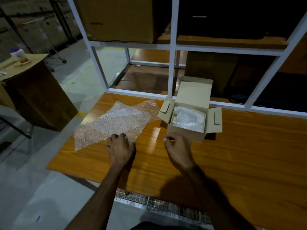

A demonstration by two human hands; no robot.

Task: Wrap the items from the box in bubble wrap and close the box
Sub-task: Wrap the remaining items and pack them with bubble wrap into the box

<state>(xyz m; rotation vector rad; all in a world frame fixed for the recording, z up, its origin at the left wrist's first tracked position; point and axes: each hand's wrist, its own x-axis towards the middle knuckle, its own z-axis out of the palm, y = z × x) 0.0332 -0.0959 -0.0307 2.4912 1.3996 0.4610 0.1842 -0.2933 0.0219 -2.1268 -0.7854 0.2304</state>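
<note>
Bubble wrap (114,121) lies spread flat on the tabletop (240,155), toward its left end, and our left hand (120,147) rests on the sheet's near edge. The fingers of that hand look loosely bent with their tips on the plastic; we cannot tell whether they pinch it, so we take this grip as wide and holding nothing. Our right hand (178,147) hovers just above the wood, between the sheet and the box (191,117). Its fingers curl inward with the thumb drawn toward the fingertips, a narrow grip with nothing visible inside it.

Just beyond the right hand, the box stands on the tabletop with its lid raised at the back and both side flaps spread outward. Something in clear plastic (188,119) fills its inside; what it is we cannot make out. The far corner of the sheet reaches close to the box's left flap.

Behind the tabletop rises a white frame (172,63) with shelves, and on the upper left shelf sits a big carton (121,19). Off to the far left, well apart, a white bottle (19,54) stands on a brown stand (38,90).
</note>
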